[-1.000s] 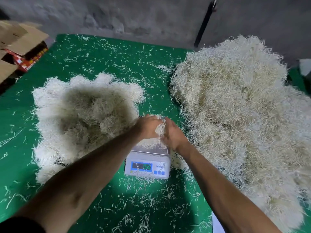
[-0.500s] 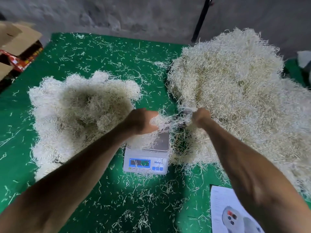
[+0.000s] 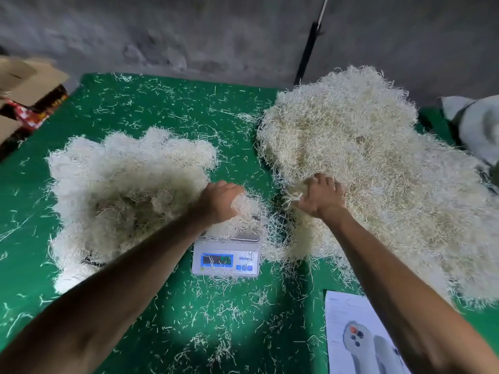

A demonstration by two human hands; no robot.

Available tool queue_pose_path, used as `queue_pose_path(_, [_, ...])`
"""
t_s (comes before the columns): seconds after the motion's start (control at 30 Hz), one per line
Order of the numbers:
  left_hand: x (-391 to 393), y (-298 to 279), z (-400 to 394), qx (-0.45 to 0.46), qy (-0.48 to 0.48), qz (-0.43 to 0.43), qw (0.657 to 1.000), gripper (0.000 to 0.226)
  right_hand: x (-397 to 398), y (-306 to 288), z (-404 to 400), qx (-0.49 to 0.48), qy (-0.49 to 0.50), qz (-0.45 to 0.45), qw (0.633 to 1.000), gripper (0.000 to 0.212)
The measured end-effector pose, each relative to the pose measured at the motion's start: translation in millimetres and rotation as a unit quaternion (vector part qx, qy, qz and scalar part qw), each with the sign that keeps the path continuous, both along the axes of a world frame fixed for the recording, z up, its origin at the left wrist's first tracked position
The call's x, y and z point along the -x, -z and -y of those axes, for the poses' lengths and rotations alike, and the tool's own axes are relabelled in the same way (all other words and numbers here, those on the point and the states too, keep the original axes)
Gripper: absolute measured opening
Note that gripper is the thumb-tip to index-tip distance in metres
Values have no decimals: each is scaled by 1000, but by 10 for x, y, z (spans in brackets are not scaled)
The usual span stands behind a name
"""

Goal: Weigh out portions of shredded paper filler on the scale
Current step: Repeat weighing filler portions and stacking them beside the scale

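A small white digital scale (image 3: 226, 259) with a blue display stands on the green table (image 3: 172, 112), between two heaps of shredded paper filler. My left hand (image 3: 219, 201) grips a portion of shredded paper (image 3: 247, 209) just above the scale's metal pan. My right hand (image 3: 321, 197) is at the near-left edge of the large cream heap (image 3: 378, 168), its fingers curled round a small tuft of shreds (image 3: 293, 194). A flatter white heap (image 3: 121, 184) lies to the left of the scale.
Loose shreds litter the green table all around. A printed paper sheet (image 3: 351, 333) lies at the front right. Cardboard boxes (image 3: 24, 87) stand off the far left corner, a white bag (image 3: 475, 125) at the far right, a grey wall behind.
My hands have pulled apart: the right hand went from the scale to the big heap's edge with a tuft, while the left stays over the scale holding the portion.
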State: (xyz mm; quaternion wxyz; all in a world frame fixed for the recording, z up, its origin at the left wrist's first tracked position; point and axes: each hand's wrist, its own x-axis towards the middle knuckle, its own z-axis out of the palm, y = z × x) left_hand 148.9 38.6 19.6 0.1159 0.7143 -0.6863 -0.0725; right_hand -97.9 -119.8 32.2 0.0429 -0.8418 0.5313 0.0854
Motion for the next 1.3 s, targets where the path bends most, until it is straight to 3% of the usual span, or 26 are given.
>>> queue_pose_path(0.1, [25, -31, -94, -7, -11, 14, 1000, 74, -71, -107, -221, 39, -19, -39, 998, 46])
queue_pose_path(0.2, [51, -67, -207, -23, -28, -1, 999, 80, -120, -178, -422, -73, 2, 8, 997, 18])
queue_pose_path(0.27, [81, -80, -319, -24, -43, -9, 999, 79, -154, -229, -587, -149, -2, 7, 989, 31])
queue_pose_path(0.33, [104, -66, -434, -24, -57, -17, 998, 78, -175, -240, -713, -135, -19, -25, 990, 39])
queue_pose_path(0.43, [120, -42, -588, -39, -72, -47, 996, 77, -210, -213, -867, -77, -47, -77, 993, 26])
queue_pose_path(0.57, [100, -55, -720, -80, -99, -115, 985, 82, -272, -179, -1037, -108, -59, -81, 989, 12])
queue_pose_path(0.73, [72, -88, -829, -99, -109, -130, 980, 83, -360, -115, -1135, -90, -80, -31, 992, 18])
queue_pose_path(1.0, [-39, -53, -855, -124, -119, -143, 975, 83, -480, -10, -1175, -92, -103, -30, 990, 25])
queue_pose_path(1.13, [-150, 25, -821, -111, -127, -158, 973, 82, -539, 87, -1115, -104, -105, -16, 989, 5])
queue_pose_path(1.3, [-195, 141, -673, -117, -152, -155, 969, 106, -664, 242, -1000, -111, -91, 62, 988, 43])
